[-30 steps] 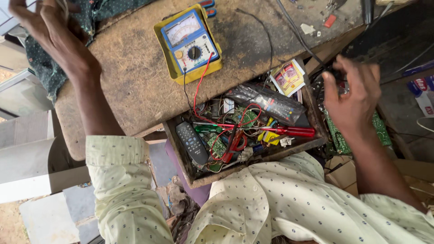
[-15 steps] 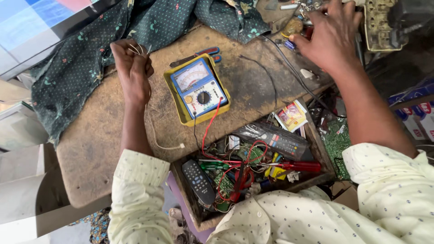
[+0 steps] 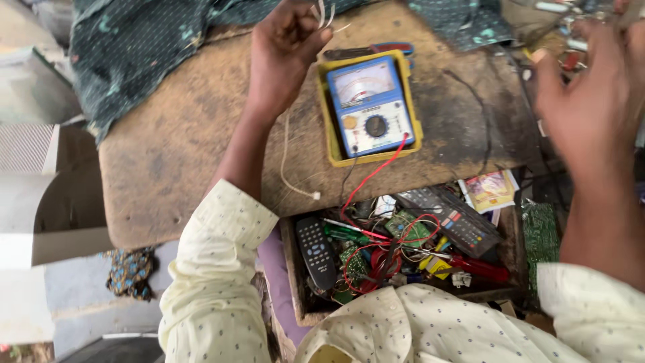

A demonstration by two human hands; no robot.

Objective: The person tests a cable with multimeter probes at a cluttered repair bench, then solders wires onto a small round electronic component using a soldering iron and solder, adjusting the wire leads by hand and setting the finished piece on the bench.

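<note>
**Wire held above the meter**

Head view: a thin pale wire [image 3: 289, 158] is pinched in the left hand [image 3: 285, 50], raised over the worn desk [image 3: 175, 148] just left of the yellow-cased meter [image 3: 369, 107]. The right hand [image 3: 591, 101] is blurred, fingers spread loose, nothing gripped. Below the meter, a drawer [image 3: 295, 282] of remotes and red leads is seen.

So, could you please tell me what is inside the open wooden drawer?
In the drawer: two remote controls, circuit boards, red wires, a red-handled screwdriver. Anything beneath is covered.
</note>
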